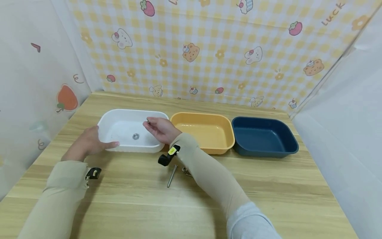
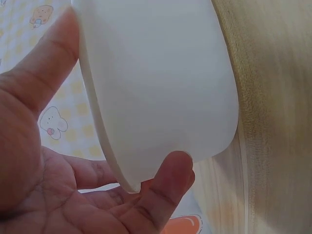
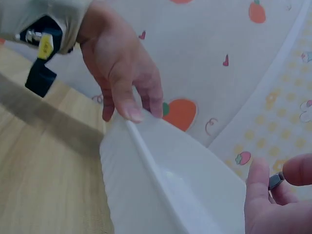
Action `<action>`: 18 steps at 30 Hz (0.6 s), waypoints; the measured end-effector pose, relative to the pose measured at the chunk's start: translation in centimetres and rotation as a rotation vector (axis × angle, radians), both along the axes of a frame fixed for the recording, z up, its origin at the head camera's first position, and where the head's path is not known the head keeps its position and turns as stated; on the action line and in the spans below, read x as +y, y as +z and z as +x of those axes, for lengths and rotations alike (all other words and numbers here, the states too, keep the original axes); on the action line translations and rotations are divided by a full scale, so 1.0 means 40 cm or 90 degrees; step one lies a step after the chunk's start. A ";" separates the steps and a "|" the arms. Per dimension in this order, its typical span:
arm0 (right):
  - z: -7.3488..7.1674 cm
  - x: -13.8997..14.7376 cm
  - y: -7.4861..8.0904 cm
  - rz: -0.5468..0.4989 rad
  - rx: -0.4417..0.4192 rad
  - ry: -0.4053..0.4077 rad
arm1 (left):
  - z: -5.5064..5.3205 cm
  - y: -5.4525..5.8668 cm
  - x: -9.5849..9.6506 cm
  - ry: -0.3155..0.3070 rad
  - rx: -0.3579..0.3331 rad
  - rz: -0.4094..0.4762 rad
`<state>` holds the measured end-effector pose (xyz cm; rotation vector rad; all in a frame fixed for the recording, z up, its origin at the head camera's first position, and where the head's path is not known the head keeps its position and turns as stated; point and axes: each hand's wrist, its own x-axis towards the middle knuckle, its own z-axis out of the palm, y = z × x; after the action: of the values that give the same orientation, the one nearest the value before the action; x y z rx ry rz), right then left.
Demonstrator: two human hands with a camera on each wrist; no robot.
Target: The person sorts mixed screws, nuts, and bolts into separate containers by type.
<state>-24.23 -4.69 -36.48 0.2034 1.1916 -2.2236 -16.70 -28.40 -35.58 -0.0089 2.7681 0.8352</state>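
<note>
My left hand point(image 1: 89, 143) holds the left end of the white bin point(image 1: 128, 148). Its thumb lies over the front rim, and the fingers wrap the end wall point(image 2: 156, 87) in the left wrist view. Above the bin's right part, my right hand point(image 1: 162, 129) pinches a small grey metal nut point(image 3: 276, 181) between thumb and fingertips. On the bin floor lies some silvery hardware that looks like nuts point(image 1: 135, 136). A long metal bolt point(image 1: 172, 176) rests on the wooden table point(image 1: 134, 199) below the right wrist. Beside it are small metal pieces point(image 1: 185, 170), partly hidden by the right forearm.
A yellow bin point(image 1: 206, 149) stands right of the white one, and a dark blue bin point(image 1: 265, 154) follows it in the row. Behind them rises a checked, cartoon-printed backdrop point(image 1: 209, 66). Pale side walls border the table on the left and right.
</note>
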 end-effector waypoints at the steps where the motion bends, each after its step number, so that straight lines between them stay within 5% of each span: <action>1: -0.004 -0.013 -0.002 0.006 -0.002 -0.009 | 0.001 0.001 -0.001 -0.002 0.003 -0.001; 12: -0.046 -0.122 -0.029 0.179 0.025 -0.069 | -0.001 0.002 -0.012 -0.008 0.016 -0.011; 15: -0.053 -0.134 -0.037 0.332 0.060 -0.064 | -0.002 -0.002 -0.011 -0.012 0.023 -0.002; 18: -0.059 -0.133 -0.044 0.566 0.117 0.011 | 0.001 -0.004 -0.008 -0.013 0.028 0.006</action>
<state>-26.60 -10.01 -38.24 0.3340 2.2057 -1.5746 -16.67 -28.70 -35.74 0.0411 2.8001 0.8537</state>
